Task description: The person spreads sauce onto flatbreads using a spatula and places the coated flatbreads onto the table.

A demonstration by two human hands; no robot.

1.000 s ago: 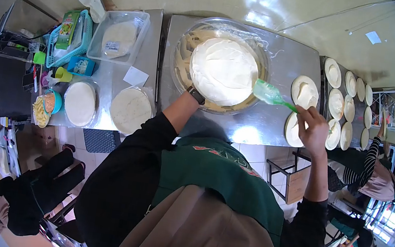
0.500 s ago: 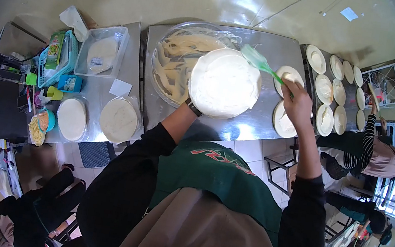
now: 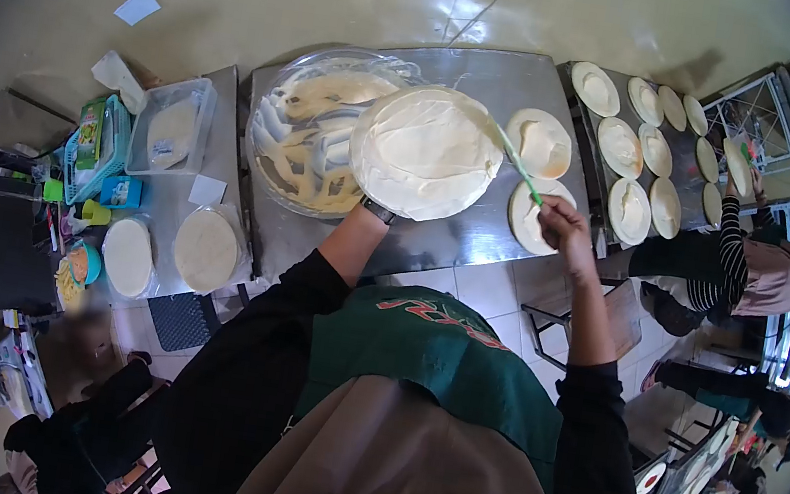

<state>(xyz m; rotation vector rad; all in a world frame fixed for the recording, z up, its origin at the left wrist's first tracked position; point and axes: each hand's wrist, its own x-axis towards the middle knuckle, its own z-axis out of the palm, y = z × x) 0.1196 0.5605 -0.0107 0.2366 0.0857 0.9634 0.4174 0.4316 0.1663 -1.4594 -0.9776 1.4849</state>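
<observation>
My left hand [image 3: 382, 207] holds up a flat pale round of dough or cake [image 3: 426, 153] from beneath; its fingers are hidden and a dark watch sits at the wrist. Pale cream covers the round's top, with spreading marks. My right hand [image 3: 567, 233] is closed on the green handle of a spatula [image 3: 521, 170]. The spatula is turned edge-on, its blade at the round's right rim. Behind the round, a large clear bowl [image 3: 260, 167] has cream smeared inside. Two more rounds with cream, an upper one [image 3: 542, 147] and a lower one [image 3: 533, 228], lie beside my right hand.
Several rounds with cream [image 3: 629, 211] lie on the right-hand table. On the left table are a clear plastic tub [image 3: 198, 123], a blue basket [image 3: 86, 148] and wrapped rounds [image 3: 209, 249]. A co-worker in striped sleeves [image 3: 730, 269] holds another round at far right.
The spatula has moved down and right to the round's rim and turned edge-on. My right hand has lowered. The round is tilted differently and its cream marks show more clearly. The view has shifted.
</observation>
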